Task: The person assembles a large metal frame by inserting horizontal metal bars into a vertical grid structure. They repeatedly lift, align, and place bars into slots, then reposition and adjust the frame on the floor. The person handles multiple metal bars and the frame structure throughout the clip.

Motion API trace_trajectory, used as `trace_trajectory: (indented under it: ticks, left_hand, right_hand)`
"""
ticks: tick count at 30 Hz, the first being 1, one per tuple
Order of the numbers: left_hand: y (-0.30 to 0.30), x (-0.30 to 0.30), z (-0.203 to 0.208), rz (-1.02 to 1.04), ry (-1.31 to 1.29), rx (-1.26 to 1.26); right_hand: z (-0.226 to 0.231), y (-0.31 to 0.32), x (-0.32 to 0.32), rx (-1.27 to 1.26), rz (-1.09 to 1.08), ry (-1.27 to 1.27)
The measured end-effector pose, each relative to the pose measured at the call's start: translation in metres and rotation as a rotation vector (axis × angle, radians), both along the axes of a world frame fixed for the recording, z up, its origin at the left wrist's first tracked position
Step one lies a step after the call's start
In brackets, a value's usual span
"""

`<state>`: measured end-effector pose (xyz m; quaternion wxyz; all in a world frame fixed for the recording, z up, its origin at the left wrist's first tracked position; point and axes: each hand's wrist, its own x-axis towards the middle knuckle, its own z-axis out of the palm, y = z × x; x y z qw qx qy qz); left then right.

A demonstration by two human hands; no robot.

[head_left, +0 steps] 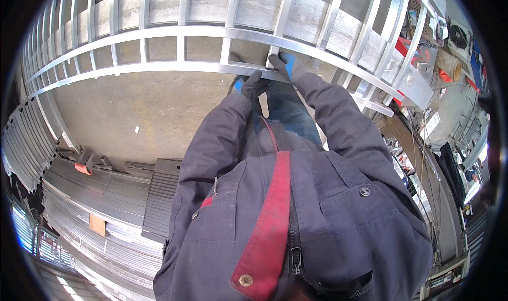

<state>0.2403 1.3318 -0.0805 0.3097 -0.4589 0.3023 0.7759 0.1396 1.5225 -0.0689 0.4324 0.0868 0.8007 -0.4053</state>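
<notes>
A long silvery metal railing (201, 31) with evenly spaced bars runs across the top of the head view. My right hand (284, 64), in a dark glove with a blue back, closes around a short bar between the two near rails. Just to its left and nearer to me, my left hand (253, 85), gloved alike, is at the lower rail (174, 66). Its thumb lies against the rail's edge and its other fingers curl below, partly hidden. Both dark jacket sleeves reach forward from my body.
Concrete floor (137, 115) lies left of me under the railing. Stacks of long metal profiles (106, 195) stand at the lower left, with ribbed panels (32, 142) beyond. To the right are a brown beam (407, 137), a wooden log (448, 67), a fan-like unit (459, 37) and cables.
</notes>
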Motion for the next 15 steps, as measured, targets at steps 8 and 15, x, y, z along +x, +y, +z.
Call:
trace_trajectory:
  ticks: [8, 15]
  left_hand:
    - [-0.003, 0.01, -0.027, 0.02, 0.005, 0.111]
    - [-0.002, 0.016, -0.038, -0.105, -0.022, -0.005]
  right_hand:
    - [-0.002, 0.013, 0.006, 0.009, 0.262, -0.091]
    - [-0.001, 0.011, -0.002, -0.054, 0.042, -0.162]
